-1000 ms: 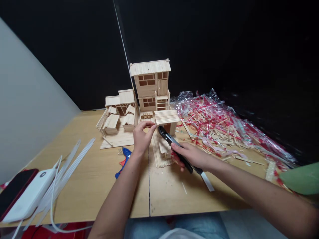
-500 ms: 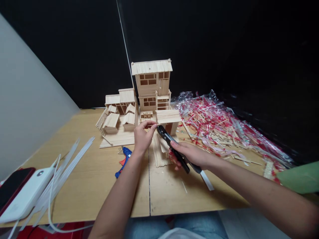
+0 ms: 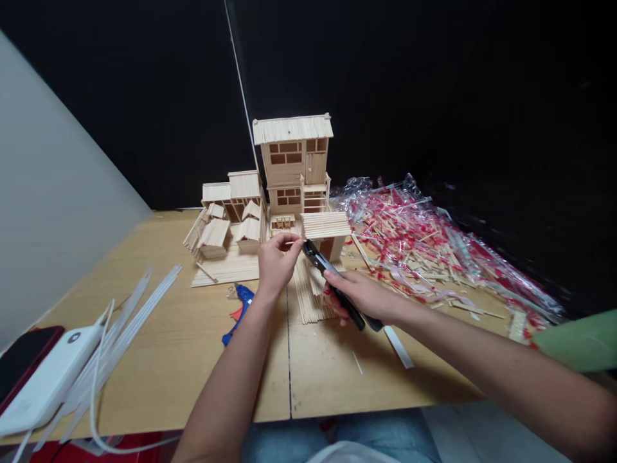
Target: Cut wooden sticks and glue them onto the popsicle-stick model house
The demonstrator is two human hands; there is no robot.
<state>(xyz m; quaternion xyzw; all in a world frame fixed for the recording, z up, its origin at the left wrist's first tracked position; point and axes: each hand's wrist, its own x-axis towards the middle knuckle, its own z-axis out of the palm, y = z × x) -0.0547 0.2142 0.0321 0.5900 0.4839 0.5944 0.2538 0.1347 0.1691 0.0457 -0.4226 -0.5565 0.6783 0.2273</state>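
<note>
My right hand (image 3: 359, 296) is wrapped round a pair of black-handled cutters (image 3: 340, 289), whose head points up and left. My left hand (image 3: 279, 260) is closed in a pinch on a thin pale wooden stick (image 3: 292, 242). The stick's end meets the cutter head at my fingertips, and its exact length is hidden. Just behind both hands stands a model house (image 3: 284, 167) built of wooden sticks. A small slatted roof (image 3: 326, 224) rises right behind the cutter head. Part of the stick-built base (image 3: 308, 302) shows below the tool.
Smaller stick-built huts (image 3: 214, 235) stand at the left. A blue glue gun (image 3: 241, 308) lies beside my left forearm. White glue sticks (image 3: 139, 328), a white power bank (image 3: 53, 379) and a phone (image 3: 29, 360) lie farther left. Plastic wrap and loose sticks (image 3: 409, 225) are heaped right.
Both hands stay nearly in place. The cutter handles look slightly closer together, and the right hand has shifted a little left. The stick is still held at the cutter head.
</note>
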